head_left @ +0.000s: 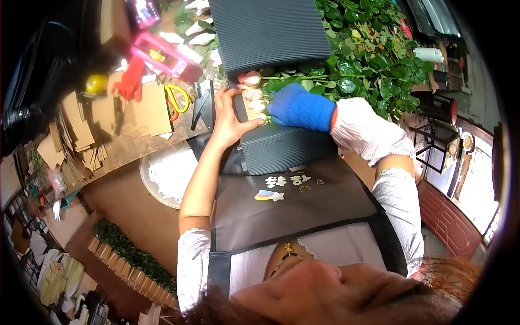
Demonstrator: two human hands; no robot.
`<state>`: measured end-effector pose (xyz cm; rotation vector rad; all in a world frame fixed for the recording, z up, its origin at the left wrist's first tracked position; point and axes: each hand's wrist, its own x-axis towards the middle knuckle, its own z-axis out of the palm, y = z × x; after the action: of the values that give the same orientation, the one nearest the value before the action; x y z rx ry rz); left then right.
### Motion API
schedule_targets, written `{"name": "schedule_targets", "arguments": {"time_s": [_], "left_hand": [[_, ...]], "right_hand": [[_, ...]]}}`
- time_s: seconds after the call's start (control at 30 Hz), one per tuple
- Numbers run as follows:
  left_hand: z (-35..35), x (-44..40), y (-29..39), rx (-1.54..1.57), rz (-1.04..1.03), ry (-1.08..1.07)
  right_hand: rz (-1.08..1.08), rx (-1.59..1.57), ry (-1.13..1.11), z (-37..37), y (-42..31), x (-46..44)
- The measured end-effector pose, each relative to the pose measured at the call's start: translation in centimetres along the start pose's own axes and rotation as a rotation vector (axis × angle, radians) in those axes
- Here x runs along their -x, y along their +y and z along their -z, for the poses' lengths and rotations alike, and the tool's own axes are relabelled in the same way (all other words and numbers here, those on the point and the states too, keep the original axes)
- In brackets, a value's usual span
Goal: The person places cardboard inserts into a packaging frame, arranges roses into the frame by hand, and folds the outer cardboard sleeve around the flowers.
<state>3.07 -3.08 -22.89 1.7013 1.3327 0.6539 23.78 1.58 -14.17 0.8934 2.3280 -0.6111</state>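
Observation:
Pale pink roses (253, 94) lie in a short row, heads to the left, between two ribbed dark sheets. My bare left hand (229, 118) is at the left of the blooms, its thumb and fingers spread apart around their ends. On the right, my right hand (301, 107) in a blue glove rests at the stems just behind the heads; its fingertips are partly hidden, so its hold is unclear. One ribbed sheet (271, 35) stands beyond the roses, and another (290, 146) lies nearer my apron.
Leafy stems (368, 70) spread at the right. Black-handled shears (203, 105), yellow-handled scissors (177, 99), cardboard pieces (151, 108), a red glove (130, 80) and a pink holder (167, 57) lie at the left. Below the bench edge is a round white container (169, 172).

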Motion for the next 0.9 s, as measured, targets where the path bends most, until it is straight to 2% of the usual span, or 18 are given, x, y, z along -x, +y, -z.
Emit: {"name": "schedule_targets", "arguments": {"time_s": [0.03,0.13,0.17,0.27,0.4,0.53,0.6,0.73,0.83,0.9], "left_hand": [[0.2,-0.3,-0.1,-0.007,-0.006,-0.023],[0.5,-0.2,-0.1,-0.002,0.034,-0.094],[0.4,-0.1,-0.1,-0.021,0.038,-0.100],[0.5,-0.4,-0.2,-0.033,0.029,-0.108],[0.4,-0.3,-0.2,-0.026,0.036,-0.117],[0.5,-0.7,-0.4,-0.039,0.020,-0.138],[0.5,-1.4,-1.4,0.103,0.121,-0.146],[-0.7,-0.9,-1.6,0.097,0.069,-0.037],[-1.1,-0.6,-1.4,0.123,0.045,0.030],[-1.1,-0.5,-1.2,0.159,0.059,0.034]], "right_hand": [[-0.056,-0.011,-0.111,1.5,-0.4,0.5],[-0.129,-0.039,0.149,1.5,0.2,1.3],[-0.166,0.041,0.053,0.6,0.5,0.1],[-0.137,0.049,0.028,0.2,0.4,-1.0],[-0.014,0.077,0.187,-0.5,0.7,-0.6],[0.071,0.116,0.139,-0.3,1.1,-1.1],[0.115,0.137,0.186,-0.7,1.4,-1.2],[0.044,0.035,0.067,0.2,1.2,-0.2],[-0.192,-0.119,0.158,2.5,-0.2,0.5],[-0.227,-0.030,0.102,2.1,-0.2,-0.9]]}}
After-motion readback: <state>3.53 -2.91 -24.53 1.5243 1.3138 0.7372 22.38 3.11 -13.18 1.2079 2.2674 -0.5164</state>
